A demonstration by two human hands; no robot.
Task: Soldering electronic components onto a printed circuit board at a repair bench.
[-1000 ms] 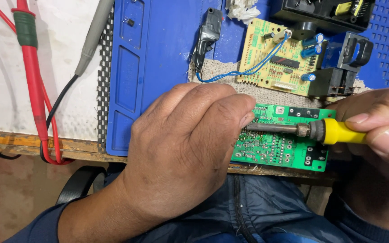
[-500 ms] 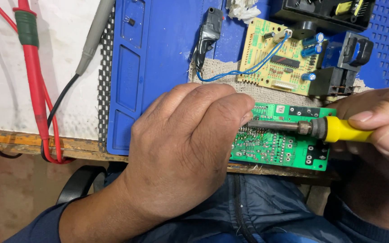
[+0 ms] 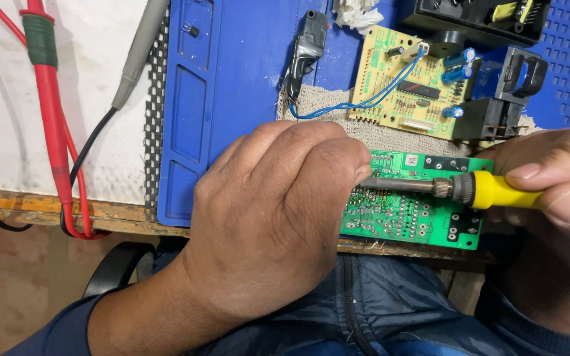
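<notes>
One green circuit board [image 3: 407,214], solder side up and dotted with silvery joints, lies at the near edge of the table [image 3: 8,198] on a strip of beige cloth [image 3: 377,135]. The left hand [image 3: 272,224] lies curled over the board's left end, fingers [image 3: 311,155] bent close, though what they pinch underneath is hidden. The right hand [image 3: 555,191] grips one yellow-handled soldering iron [image 3: 456,189] between closed fingers, its metal shaft lying across the board; beyond sit one yellow circuit board [image 3: 407,86], a blue mat [image 3: 232,86] and two probes, red [image 3: 47,112] and grey [image 3: 141,53].
</notes>
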